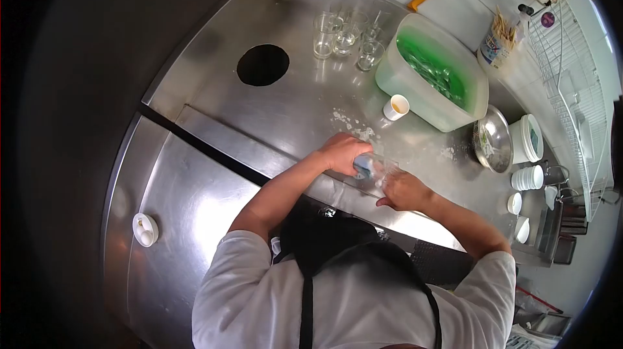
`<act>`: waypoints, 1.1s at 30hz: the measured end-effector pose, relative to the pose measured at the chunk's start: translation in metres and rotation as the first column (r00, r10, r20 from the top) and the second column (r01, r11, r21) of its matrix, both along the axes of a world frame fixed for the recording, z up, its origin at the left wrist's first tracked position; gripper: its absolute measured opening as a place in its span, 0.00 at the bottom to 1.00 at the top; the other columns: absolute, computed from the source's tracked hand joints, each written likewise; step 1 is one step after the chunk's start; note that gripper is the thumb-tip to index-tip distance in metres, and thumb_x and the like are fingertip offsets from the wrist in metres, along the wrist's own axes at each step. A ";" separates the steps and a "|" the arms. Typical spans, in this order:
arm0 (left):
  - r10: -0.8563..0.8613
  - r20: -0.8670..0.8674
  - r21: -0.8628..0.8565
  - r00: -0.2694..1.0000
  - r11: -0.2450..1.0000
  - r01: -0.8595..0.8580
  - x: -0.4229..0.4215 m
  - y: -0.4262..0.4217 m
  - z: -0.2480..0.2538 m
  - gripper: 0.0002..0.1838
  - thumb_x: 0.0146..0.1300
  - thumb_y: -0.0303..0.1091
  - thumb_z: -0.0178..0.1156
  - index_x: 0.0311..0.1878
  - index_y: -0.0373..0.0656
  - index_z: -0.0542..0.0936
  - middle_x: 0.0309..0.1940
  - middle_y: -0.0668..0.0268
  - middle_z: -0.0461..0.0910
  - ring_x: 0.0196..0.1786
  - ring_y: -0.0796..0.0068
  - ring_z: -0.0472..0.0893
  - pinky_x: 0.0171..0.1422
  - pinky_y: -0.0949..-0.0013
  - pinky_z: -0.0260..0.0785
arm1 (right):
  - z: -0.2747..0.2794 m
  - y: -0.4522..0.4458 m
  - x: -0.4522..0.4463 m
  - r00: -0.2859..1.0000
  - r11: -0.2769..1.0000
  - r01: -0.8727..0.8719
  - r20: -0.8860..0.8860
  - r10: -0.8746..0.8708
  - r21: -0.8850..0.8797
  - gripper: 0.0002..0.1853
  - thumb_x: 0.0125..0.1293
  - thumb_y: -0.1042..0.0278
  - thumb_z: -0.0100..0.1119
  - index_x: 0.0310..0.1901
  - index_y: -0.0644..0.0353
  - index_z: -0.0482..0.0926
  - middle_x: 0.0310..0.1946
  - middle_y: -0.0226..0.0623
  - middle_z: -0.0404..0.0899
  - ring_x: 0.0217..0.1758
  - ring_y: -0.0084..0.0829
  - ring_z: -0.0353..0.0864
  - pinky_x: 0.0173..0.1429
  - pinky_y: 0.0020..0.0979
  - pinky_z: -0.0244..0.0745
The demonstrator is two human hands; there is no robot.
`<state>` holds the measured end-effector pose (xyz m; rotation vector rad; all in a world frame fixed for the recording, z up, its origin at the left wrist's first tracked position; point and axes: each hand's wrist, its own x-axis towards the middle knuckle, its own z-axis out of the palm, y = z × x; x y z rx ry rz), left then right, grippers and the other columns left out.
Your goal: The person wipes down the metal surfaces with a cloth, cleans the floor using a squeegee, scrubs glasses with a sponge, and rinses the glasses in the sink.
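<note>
Above the counter's front ledge, my left hand (348, 153) is closed around a clear drinking glass (388, 165) that lies on its side. A bluish sponge or cloth (363, 166) shows at the glass, seemingly inside it. My right hand (407, 191) is at the other end, its fingers seemingly in the glass mouth on the sponge and its thumb outside. Its fingertips are partly hidden. White suds (354, 125) spot the steel just beyond my hands. Farther back stands a small white cup (396, 108) with something yellowish inside.
A plastic tub (403, 76) of green liquid holds glassware. Several clear glasses (323, 36) stand left of it, near a round counter hole (263, 65). On the right are a metal bowl (498, 138), a white bucket (532, 136) and stacked white cups (527, 178). A white dish (145, 229) sits far left.
</note>
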<state>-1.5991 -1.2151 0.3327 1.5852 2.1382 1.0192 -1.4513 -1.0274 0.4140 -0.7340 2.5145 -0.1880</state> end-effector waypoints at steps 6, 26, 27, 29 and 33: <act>0.122 -0.203 0.082 0.972 0.991 -0.107 0.005 0.003 -0.018 0.27 0.37 0.36 0.73 0.45 0.50 0.77 0.39 0.65 0.82 0.45 0.59 0.81 0.48 0.56 0.71 | -0.031 -0.025 -0.014 0.893 0.619 0.393 0.120 -0.435 -0.680 0.23 0.62 0.63 0.63 0.56 0.66 0.75 0.43 0.51 0.81 0.42 0.46 0.81 0.55 0.39 0.74; 0.131 -0.186 0.158 0.974 0.982 -0.102 -0.014 -0.006 -0.034 0.23 0.37 0.38 0.70 0.41 0.48 0.79 0.35 0.64 0.81 0.46 0.60 0.81 0.55 0.57 0.69 | -0.006 -0.001 0.003 0.948 0.940 0.176 -0.207 -0.242 -0.292 0.42 0.55 0.61 0.70 0.69 0.65 0.61 0.61 0.59 0.70 0.39 0.51 0.83 0.45 0.43 0.81; 0.116 -0.202 0.136 0.972 0.987 -0.090 -0.013 -0.006 -0.029 0.22 0.37 0.38 0.70 0.41 0.48 0.79 0.36 0.64 0.81 0.46 0.60 0.81 0.54 0.57 0.69 | -0.008 -0.002 0.005 0.963 0.962 0.161 -0.180 -0.202 -0.219 0.44 0.56 0.59 0.70 0.70 0.63 0.58 0.59 0.60 0.71 0.40 0.51 0.83 0.45 0.43 0.80; 0.091 -0.229 0.102 0.969 0.992 -0.069 -0.013 -0.002 -0.025 0.22 0.37 0.36 0.69 0.41 0.48 0.79 0.36 0.64 0.81 0.47 0.62 0.81 0.54 0.58 0.69 | -0.020 -0.003 0.002 0.984 0.990 0.119 -0.128 -0.127 -0.073 0.47 0.56 0.55 0.70 0.72 0.58 0.54 0.56 0.61 0.74 0.41 0.51 0.83 0.43 0.44 0.80; 0.095 -0.334 0.074 0.938 0.994 -0.074 -0.011 0.005 -0.030 0.22 0.36 0.34 0.68 0.41 0.48 0.79 0.37 0.65 0.81 0.46 0.63 0.80 0.54 0.61 0.67 | -0.060 0.000 -0.011 0.989 0.983 0.127 0.058 -0.135 0.130 0.45 0.59 0.53 0.67 0.73 0.56 0.53 0.57 0.64 0.72 0.43 0.52 0.82 0.43 0.43 0.80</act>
